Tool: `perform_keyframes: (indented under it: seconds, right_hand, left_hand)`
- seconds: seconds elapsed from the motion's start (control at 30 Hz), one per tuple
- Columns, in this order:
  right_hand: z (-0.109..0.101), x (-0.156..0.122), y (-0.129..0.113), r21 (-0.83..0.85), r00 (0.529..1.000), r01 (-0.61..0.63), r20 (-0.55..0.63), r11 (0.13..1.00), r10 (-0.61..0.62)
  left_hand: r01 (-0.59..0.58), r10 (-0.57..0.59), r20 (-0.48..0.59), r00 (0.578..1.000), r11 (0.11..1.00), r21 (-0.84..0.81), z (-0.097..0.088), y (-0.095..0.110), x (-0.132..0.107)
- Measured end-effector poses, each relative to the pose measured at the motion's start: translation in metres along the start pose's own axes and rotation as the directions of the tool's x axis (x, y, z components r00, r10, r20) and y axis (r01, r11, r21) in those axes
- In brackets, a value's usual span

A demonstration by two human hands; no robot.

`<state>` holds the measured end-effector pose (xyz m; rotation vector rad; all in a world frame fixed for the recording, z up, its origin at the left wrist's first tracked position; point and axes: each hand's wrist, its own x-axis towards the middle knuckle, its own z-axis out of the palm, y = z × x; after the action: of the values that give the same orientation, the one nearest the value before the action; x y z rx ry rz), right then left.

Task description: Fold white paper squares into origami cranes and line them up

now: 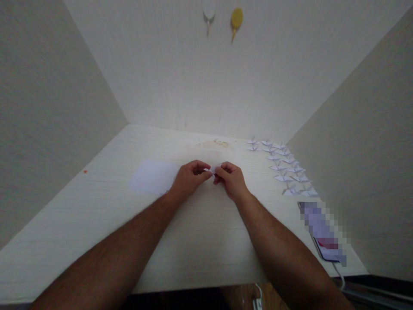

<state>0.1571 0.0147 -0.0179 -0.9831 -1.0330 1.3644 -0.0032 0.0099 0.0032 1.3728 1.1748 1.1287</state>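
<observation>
A small folded piece of white paper [212, 170] is held between my two hands above the middle of the table. My left hand [192, 175] pinches its left side between thumb and fingers. On the other side, my right hand [231, 177] is closed on the same paper with thumb and forefinger. Fingers cover most of it, so its exact shape is hard to make out. Beside my left forearm lies white paper [153, 175], flat on the table. Several folded white paper cranes [282, 177] stand in rows at the right.
A phone with a blurred screen [322, 232] lies at the right edge, with a white cable [338, 275]. Walls enclose the pale table [200, 249] at the back and sides. White [209, 9] and yellow [237, 18] hooks hang on the back wall. Brownish marks [220, 143] show near it.
</observation>
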Motion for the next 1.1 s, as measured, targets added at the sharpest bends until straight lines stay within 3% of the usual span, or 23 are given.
perform_keyframes:
  seconds: [0.33,0.67,0.93,1.03,1.1]
  right_hand:
    - [0.0011,-0.0015,-0.0038,-0.108,1.000,-0.005,0.015,0.994,0.007]
    - [-0.0027,0.0005,-0.0036,0.047,0.997,-0.063,0.045,0.997,0.061]
    - [-0.0050,0.0011,-0.0020,0.044,0.994,-0.079,0.079,0.996,0.076]
    - [-0.0038,0.0001,-0.0024,-0.019,0.999,-0.024,0.043,1.000,0.024]
    - [-0.0011,-0.0026,-0.0039,-0.148,0.998,0.060,-0.001,0.987,-0.061]
  left_hand:
    - [-0.030,0.030,0.005,1.000,0.999,0.034,0.0005,0.0013,-0.0019]
    - [-0.010,0.008,-0.027,1.000,0.997,-0.080,-0.0008,0.0047,-0.0034]
    - [-0.018,0.012,-0.030,0.999,0.980,-0.200,0.0009,-0.0022,-0.0009]
    - [-0.024,0.016,-0.056,0.998,0.988,-0.151,0.0006,-0.0003,-0.0012]
    - [-0.044,0.039,-0.102,0.994,0.998,-0.051,0.0001,0.0013,-0.0017]
